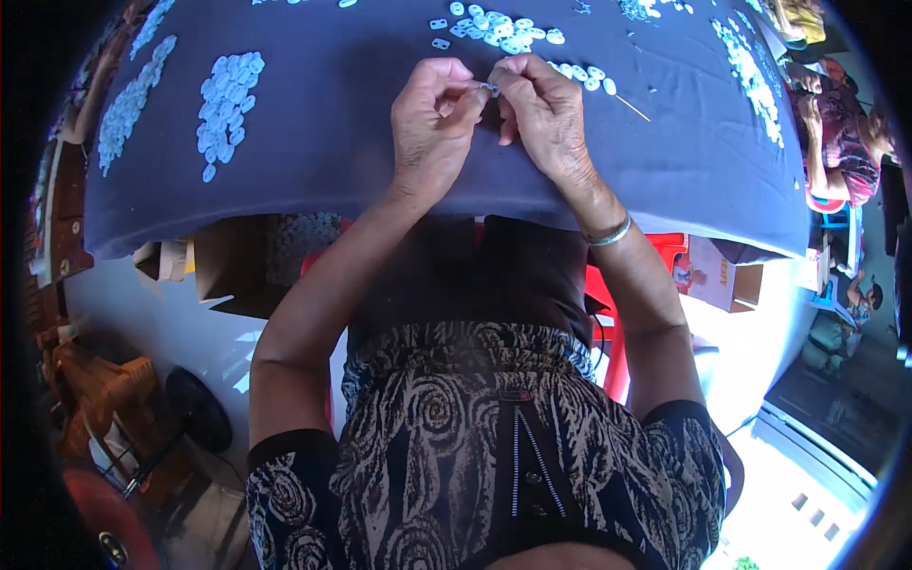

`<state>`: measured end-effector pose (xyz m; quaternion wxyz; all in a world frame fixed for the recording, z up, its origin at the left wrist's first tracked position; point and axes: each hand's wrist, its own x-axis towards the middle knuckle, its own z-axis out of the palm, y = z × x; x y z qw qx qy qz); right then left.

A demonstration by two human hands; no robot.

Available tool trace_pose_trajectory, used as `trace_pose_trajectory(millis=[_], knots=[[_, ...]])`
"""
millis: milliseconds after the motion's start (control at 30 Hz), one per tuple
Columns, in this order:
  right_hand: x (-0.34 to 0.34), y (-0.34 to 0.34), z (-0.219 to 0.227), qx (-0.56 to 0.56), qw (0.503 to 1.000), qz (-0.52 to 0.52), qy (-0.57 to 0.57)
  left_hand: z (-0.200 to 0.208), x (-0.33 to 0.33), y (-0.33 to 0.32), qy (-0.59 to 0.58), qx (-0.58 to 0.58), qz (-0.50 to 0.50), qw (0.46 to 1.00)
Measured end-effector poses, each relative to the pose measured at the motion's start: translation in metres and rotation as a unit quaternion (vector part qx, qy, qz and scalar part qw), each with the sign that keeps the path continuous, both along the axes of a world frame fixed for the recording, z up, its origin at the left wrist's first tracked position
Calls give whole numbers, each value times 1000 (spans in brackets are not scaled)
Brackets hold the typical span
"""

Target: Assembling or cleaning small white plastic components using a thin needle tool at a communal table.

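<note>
Over the dark cloth, my left hand (435, 119) and my right hand (546, 112) meet fingertip to fingertip. Both are closed in a pinch on a small pale piece (491, 88), mostly covered by the fingers; its exact kind is too small to tell. Just beyond the hands lies a loose pile of pale oval plastic pieces (499, 30), some showing two holes. More of these ovals (595, 78) spread to the right of my right hand, with a thin light-coloured stick (633, 108) beside them.
The cloth-covered table (313, 142) carries further piles of ovals at left (226, 109) and far right (746, 76). Below its edge stand an open cardboard box (237, 261) and a red plastic chair (617, 351). Another person (841, 142) sits to the right. A fan (109, 518) stands lower left.
</note>
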<state>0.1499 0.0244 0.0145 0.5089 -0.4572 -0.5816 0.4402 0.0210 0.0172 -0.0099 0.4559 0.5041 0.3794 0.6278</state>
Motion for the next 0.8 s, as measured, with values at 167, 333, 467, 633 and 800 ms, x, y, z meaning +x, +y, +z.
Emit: trace_pose_trajectory(millis=[167, 333, 467, 633, 800], knots=[[1, 0, 5, -47, 998, 10, 35, -4, 0, 2, 17, 25, -6, 1000], [4, 3, 3, -60, 996, 14, 58, -4, 0, 3, 24, 30, -15, 999], [4, 3, 3, -66, 995, 23, 71, -2, 0, 2, 20, 23, -15, 999], [7, 4, 3, -66, 995, 29, 73, 0, 1, 1, 28, 19, -16, 999], [10, 5, 5, 5, 999, 48, -17, -2, 0, 1, 37, 23, -20, 999]])
